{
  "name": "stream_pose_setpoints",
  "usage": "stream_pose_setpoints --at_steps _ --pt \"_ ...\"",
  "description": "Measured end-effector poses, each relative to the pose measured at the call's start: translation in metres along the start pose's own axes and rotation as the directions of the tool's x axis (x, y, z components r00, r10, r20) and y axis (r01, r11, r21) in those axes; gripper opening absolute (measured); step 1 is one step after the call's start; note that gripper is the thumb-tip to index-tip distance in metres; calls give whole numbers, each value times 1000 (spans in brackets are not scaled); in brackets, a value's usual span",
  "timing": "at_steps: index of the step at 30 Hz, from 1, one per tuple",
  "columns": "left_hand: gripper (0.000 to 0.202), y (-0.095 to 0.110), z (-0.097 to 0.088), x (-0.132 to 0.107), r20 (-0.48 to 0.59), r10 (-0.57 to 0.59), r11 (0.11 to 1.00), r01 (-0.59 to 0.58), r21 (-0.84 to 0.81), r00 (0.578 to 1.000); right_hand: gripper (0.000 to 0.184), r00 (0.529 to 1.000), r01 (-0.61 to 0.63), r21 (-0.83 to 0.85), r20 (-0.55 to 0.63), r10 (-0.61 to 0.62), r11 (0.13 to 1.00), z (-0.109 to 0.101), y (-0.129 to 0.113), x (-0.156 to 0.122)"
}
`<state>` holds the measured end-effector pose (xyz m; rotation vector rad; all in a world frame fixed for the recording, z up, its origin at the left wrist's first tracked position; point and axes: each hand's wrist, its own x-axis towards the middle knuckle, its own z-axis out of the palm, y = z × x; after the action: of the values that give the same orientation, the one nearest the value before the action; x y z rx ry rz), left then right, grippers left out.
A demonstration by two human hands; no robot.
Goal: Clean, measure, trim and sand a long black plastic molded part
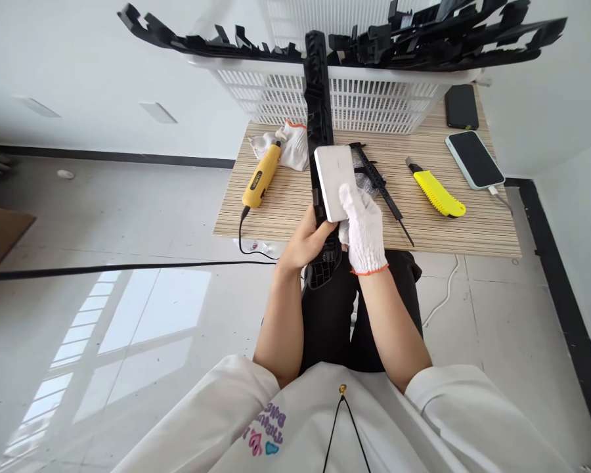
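My bare left hand [309, 238] is closed around the near end of a long black plastic part [317, 98], which runs from my lap up over the table into the basket. My right hand [362, 226], in a white knit glove with an orange cuff, grips a flat white rectangular block [333, 177] and presses it against the black part's side. I sit at the front edge of a small striped wooden table [473, 223].
A white slatted basket [374, 98] piled with black plastic parts stands at the table's back. On the table lie a yellow rotary tool [261, 176], a spare white glove [290, 146], a black caliper [381, 187], a yellow utility knife [438, 194] and two phones [474, 159].
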<state>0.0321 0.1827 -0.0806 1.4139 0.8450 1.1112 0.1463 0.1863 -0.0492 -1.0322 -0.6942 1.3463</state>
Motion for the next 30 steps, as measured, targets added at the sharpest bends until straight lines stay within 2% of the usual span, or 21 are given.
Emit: stream_pose_setpoints --at_steps 3,4,5,7,9,10,13,14,19,20,23,24,25,28,29,30 --pt "24 -2 -2 -1 185 -97 993 106 -42 978 35 998 13 -1 -62 -13 1000 0 -3 2" --pt "25 -4 -3 -1 215 -115 991 127 -40 970 34 997 20 7 -75 -20 1000 0 -3 3" --pt "27 -6 -4 -2 202 -110 992 119 -34 973 34 997 22 13 -72 -21 1000 0 -3 3" --pt "30 -9 -5 -1 82 -47 999 49 -17 996 32 1000 5 8 -23 -5 1000 0 -2 0" --pt "30 -10 -5 -1 -11 -2 1000 2 -21 1000 33 1000 -21 -22 18 21 1000 1 -1 -2" --pt "28 -10 -5 -1 3 -13 999 13 -37 1000 33 999 -28 -42 19 29 999 1 -1 -2" --pt "25 -6 -5 -2 179 -99 991 114 -76 979 34 999 1 -60 -47 -4 998 2 -4 -1" --pt "26 -5 -4 -2 207 -105 990 122 -71 973 34 998 13 -49 -62 -16 999 2 -4 0" --pt "31 -5 -4 -2 38 -5 999 7 -49 999 36 999 -20 -29 27 21 999 0 -2 -2" --pt "30 -5 -4 -2 57 -11 998 15 -65 998 36 1000 -13 -35 25 14 999 -1 -2 -1" --pt "27 -6 -5 -3 220 -88 990 110 -90 972 38 999 32 -10 -35 -33 999 -1 -3 0" --pt "28 -6 -5 -2 234 -95 990 117 -79 967 38 998 36 3 -49 -36 999 -1 -4 0" --pt "30 -7 -5 -2 200 -81 994 95 -59 976 37 998 28 8 -48 -27 1000 -1 -4 -1" --pt "35 -7 -5 0 -10 50 999 -50 22 999 32 1000 -12 -21 7 12 1000 0 -3 -5" --pt "35 -7 -5 0 -38 75 997 -74 33 996 31 1000 -15 -35 24 16 999 1 -2 -6" --pt "35 -6 -4 0 -15 70 997 -69 24 997 30 1000 -10 -42 29 11 999 1 -2 -6"
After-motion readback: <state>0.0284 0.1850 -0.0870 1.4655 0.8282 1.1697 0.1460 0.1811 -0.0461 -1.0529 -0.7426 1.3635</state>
